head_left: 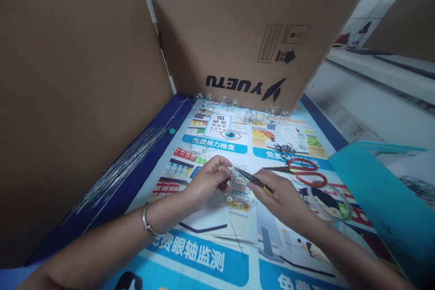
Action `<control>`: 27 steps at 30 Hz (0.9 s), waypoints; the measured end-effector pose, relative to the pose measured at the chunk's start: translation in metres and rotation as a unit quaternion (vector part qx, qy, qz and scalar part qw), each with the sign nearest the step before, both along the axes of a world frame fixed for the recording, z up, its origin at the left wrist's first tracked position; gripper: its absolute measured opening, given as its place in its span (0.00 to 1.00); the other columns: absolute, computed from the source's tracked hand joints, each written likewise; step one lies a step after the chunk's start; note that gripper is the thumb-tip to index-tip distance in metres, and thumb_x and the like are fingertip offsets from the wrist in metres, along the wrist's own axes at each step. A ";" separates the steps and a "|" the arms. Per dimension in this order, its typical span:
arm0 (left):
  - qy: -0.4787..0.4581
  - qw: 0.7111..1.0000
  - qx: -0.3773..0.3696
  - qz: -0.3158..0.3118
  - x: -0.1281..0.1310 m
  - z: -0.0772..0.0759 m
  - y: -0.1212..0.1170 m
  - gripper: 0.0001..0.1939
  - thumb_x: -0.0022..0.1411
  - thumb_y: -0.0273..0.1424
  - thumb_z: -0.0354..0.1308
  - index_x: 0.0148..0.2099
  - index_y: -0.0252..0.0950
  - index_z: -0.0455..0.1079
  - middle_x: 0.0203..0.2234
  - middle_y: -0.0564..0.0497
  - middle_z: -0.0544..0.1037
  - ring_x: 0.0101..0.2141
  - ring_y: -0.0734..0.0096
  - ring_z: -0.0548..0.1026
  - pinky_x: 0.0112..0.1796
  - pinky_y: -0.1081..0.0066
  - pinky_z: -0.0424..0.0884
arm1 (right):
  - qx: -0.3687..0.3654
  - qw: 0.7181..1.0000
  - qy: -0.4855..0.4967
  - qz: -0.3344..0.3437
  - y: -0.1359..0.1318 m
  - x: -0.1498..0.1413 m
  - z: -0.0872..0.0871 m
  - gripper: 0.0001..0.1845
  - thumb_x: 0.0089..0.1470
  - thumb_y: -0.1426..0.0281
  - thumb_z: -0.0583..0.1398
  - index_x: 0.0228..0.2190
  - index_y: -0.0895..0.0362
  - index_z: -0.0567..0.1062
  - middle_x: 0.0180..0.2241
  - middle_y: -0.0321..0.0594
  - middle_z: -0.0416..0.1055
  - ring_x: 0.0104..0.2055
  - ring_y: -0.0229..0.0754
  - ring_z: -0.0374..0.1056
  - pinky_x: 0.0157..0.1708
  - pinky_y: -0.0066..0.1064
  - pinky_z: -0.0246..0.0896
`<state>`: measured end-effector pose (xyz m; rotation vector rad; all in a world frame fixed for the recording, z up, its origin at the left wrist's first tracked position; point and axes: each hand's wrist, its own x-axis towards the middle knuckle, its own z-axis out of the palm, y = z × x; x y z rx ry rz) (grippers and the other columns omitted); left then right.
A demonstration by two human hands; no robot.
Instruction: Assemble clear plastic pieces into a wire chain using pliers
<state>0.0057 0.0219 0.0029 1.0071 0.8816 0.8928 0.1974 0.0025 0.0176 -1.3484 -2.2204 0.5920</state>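
My left hand (208,180) is closed in a pinch on a small clear beaded piece (233,184) held just above the printed poster mat (217,240). My right hand (282,195) grips small pliers with yellow handles (254,180), and their dark tip points left and touches the beaded piece. A silver bracelet (147,220) circles my left wrist. The two hands meet at the middle of the mat.
Red-handled scissors (299,170) and dark small rings (284,149) lie right of the hands. A bundle of thin wires (118,170) lies at left. Clear beads (224,101) line the foot of the cardboard walls (244,31). A teal box (380,195) stands at right.
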 end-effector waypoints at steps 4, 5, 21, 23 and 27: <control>-0.007 1.000 -0.005 -0.011 0.008 -0.008 0.003 0.09 0.54 0.32 0.57 0.37 0.36 0.62 0.22 0.57 0.68 0.20 0.78 0.66 0.24 0.75 0.61 | -0.008 1.000 -0.003 -0.008 -0.003 0.005 -0.003 0.14 0.58 0.63 0.50 0.22 0.54 0.61 0.23 0.34 0.61 0.26 0.37 0.59 0.26 0.28 0.51; -0.009 1.000 -0.007 -0.015 0.009 -0.010 0.002 0.09 0.55 0.33 0.57 0.37 0.36 0.62 0.22 0.56 0.68 0.21 0.78 0.66 0.24 0.75 0.61 | -0.012 1.000 -0.002 -0.009 -0.004 0.006 -0.004 0.14 0.57 0.63 0.50 0.22 0.54 0.61 0.23 0.34 0.61 0.26 0.37 0.59 0.26 0.28 0.51; -0.040 0.998 -0.036 -0.032 -0.015 -0.019 -0.023 0.12 0.54 0.35 0.60 0.35 0.36 0.61 0.18 0.57 0.66 0.19 0.79 0.64 0.23 0.75 0.58 | -0.070 0.997 0.030 0.015 -0.027 -0.015 -0.006 0.13 0.57 0.65 0.51 0.22 0.55 0.62 0.23 0.33 0.62 0.26 0.36 0.59 0.25 0.27 0.51; -0.043 0.998 -0.043 -0.027 -0.019 -0.018 -0.029 0.14 0.54 0.37 0.61 0.35 0.36 0.61 0.18 0.58 0.66 0.18 0.79 0.63 0.23 0.75 0.58 | -0.079 0.996 0.035 0.018 -0.030 -0.018 -0.005 0.14 0.57 0.65 0.51 0.21 0.55 0.61 0.22 0.33 0.61 0.25 0.36 0.59 0.24 0.27 0.50; -0.004 0.998 -0.050 -0.028 -0.029 -0.016 -0.041 0.14 0.56 0.40 0.59 0.35 0.36 0.60 0.18 0.58 0.65 0.18 0.79 0.63 0.22 0.76 0.58 | -0.092 0.994 0.045 0.028 -0.033 -0.025 -0.006 0.15 0.57 0.65 0.51 0.21 0.55 0.58 0.21 0.32 0.59 0.25 0.35 0.57 0.24 0.26 0.48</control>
